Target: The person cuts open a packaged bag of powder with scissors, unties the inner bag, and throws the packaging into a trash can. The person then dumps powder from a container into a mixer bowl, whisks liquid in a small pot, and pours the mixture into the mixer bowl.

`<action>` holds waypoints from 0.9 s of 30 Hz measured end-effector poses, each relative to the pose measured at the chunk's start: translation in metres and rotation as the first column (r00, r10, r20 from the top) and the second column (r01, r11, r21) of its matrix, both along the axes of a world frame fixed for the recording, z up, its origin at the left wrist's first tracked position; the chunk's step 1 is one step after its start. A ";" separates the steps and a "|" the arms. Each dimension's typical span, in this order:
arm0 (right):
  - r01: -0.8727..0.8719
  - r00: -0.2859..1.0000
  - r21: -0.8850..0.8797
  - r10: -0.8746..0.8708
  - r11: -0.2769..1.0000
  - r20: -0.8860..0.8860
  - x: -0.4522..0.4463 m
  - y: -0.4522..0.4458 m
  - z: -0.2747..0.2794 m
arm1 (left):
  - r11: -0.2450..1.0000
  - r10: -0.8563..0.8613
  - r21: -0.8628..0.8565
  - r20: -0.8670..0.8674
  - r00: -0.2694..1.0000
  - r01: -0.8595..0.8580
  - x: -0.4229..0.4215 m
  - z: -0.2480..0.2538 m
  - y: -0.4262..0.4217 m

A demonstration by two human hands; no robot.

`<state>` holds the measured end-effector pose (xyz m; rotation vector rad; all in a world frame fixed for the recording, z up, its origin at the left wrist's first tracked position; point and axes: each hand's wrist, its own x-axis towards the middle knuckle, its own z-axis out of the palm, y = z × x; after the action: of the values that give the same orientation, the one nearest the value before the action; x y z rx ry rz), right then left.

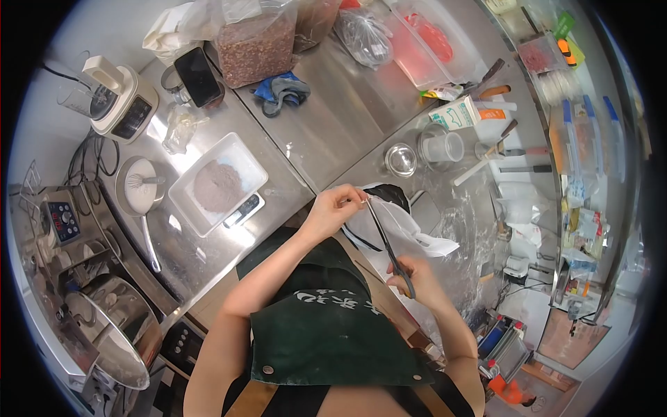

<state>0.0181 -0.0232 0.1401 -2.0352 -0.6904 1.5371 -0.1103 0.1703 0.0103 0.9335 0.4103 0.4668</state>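
Near the left hand (337, 210), its fingertips pinching together, the right hand (417, 278) is clamping long, dark-handled metal scissors (383, 238).

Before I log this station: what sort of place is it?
Probably a commercial bakery or pastry kitchen: a tray of powder sits on a steel counter, a whisk rests in a pan, and a large metal bowl stands lower left.

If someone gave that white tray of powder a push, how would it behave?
The tray looks fairly rigid, with straight raised walls, so it would probably slide in one piece. It may tip if nudged, as it seems to sit over the smaller scale with its ends overhanging. The loose, heaped powder would likely slump or puff up if jolted.
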 end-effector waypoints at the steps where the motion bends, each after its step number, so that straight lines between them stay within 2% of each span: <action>1: -0.025 1.000 0.014 0.025 1.000 0.015 0.003 0.001 0.007 | 1.000 0.004 -0.007 0.032 0.999 -0.004 -0.001 0.001 0.002; 5: -0.143 0.989 0.008 0.143 0.990 0.040 0.023 0.022 0.030 | 0.998 0.056 -0.003 0.082 0.995 -0.056 -0.001 0.012 0.011; 6: -0.164 0.985 0.020 0.162 0.986 0.060 0.026 0.028 0.031 | 0.996 0.067 0.049 0.049 0.997 -0.069 -0.001 0.014 0.016; 9: -0.470 0.858 0.016 0.453 0.882 0.243 0.036 0.048 0.042 | 0.971 0.144 0.197 -0.040 0.989 -0.133 -0.005 0.022 0.036; 11: -0.554 0.766 -0.013 0.516 0.832 0.383 0.043 0.056 0.057 | 0.934 0.232 0.296 -0.086 0.969 -0.197 -0.005 0.028 0.051; 12: -0.592 0.711 -0.032 0.540 0.806 0.449 0.050 0.059 0.061 | 0.862 0.384 0.369 -0.033 0.923 -0.346 0.000 0.021 0.053; 15: -0.267 0.880 0.058 0.218 0.962 0.421 0.095 0.090 0.059 | 0.865 0.410 0.425 -0.291 0.864 -0.267 -0.004 0.012 0.056; 16: -0.305 0.825 0.039 0.244 0.952 0.509 0.105 0.113 0.050 | 0.886 0.393 0.389 -0.344 0.853 -0.252 0.000 0.002 0.053; 17: -0.342 0.762 0.019 0.265 0.940 0.591 0.116 0.139 0.033 | 0.904 0.376 0.354 -0.395 0.838 -0.239 0.004 -0.014 0.047; 19: -0.401 0.670 0.054 0.253 0.914 0.698 0.157 0.174 -0.065 | 0.934 0.350 0.241 -0.453 0.820 -0.265 0.011 -0.039 0.040; 21: -0.428 0.553 -0.079 0.331 0.900 0.764 0.168 0.204 -0.146 | 0.938 0.334 0.079 -0.468 0.818 -0.337 0.014 -0.053 0.037; 22: -0.368 0.534 -0.119 0.315 0.922 0.785 0.162 0.220 -0.174 | 0.929 0.343 0.030 -0.441 0.830 -0.368 0.013 -0.051 0.037; 23: -0.305 0.513 -0.158 0.302 0.939 0.804 0.156 0.233 -0.197 | 0.922 0.358 0.025 -0.439 0.824 -0.387 0.011 -0.050 0.037; 25: -0.321 0.467 -0.125 0.272 0.939 0.841 0.149 0.250 -0.231 | 0.903 0.393 0.016 -0.435 0.810 -0.430 0.007 -0.050 0.040; 27: -0.361 0.411 -0.131 0.284 0.923 0.866 0.149 0.262 -0.247 | 0.894 0.429 0.116 -0.499 0.753 -0.432 0.010 -0.068 0.047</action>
<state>0.1668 0.2391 -0.1071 -2.6858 -1.5806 0.4149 -0.1006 0.2177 -0.0578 0.9520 1.1392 0.6337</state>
